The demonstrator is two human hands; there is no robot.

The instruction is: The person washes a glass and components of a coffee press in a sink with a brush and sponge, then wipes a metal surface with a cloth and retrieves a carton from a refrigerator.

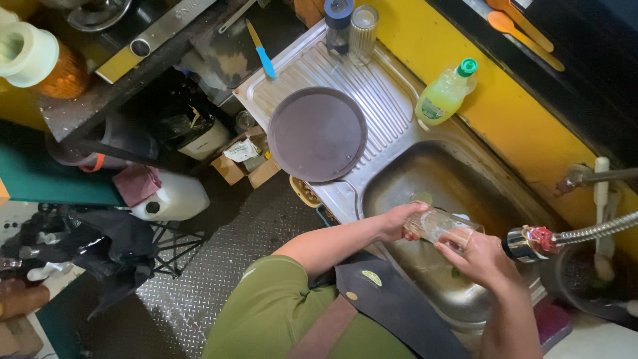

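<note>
A clear ribbed drinking glass point(438, 226) lies tilted over the steel sink basin point(458, 176), held between both hands. My left hand point(401, 221) grips its base end. At the open rim end, my right hand point(480, 260) has fingers at or inside the mouth. The flexible tap spout point(528, 242) with a red band points at my right hand from the right; no water stream is visible.
A round dark tray point(317, 133) rests on the ribbed drainboard point(385, 100). A yellow-green dish soap bottle point(444, 95) stands on the yellow ledge. Two tumblers point(352, 28) stand at the drainboard's far end, with a blue-handled knife point(261, 50) beside it. A white jug point(174, 197) and boxes point(244, 156) sit on the floor.
</note>
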